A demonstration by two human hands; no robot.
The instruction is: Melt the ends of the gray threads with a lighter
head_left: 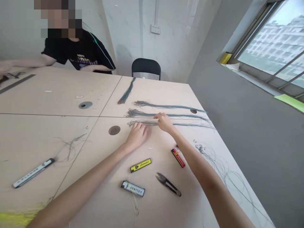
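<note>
Three long bundles of thin dark line lie side by side, with small hooks clustered at their left ends: a far bundle (163,106), a middle bundle (144,114) and a near bundle (187,124). My left hand (137,134) is closed at the hooked end of the near bundle, its fingers bent onto the lines. Just right of it, my right hand (164,122) hovers over or rests on the near and middle bundles, fingers curled together; what they pinch, if anything, is too small to see. Another line bundle (127,91) lies farther back.
Nearer me lie a yellow lighter (141,165), a white lighter (133,188), a red lighter (178,157) and thread snips (168,184). Loose tangled lines (220,167) trail along the right edge. A white lighter-like stick (33,173) is at left. A co-worker (78,53) sits across.
</note>
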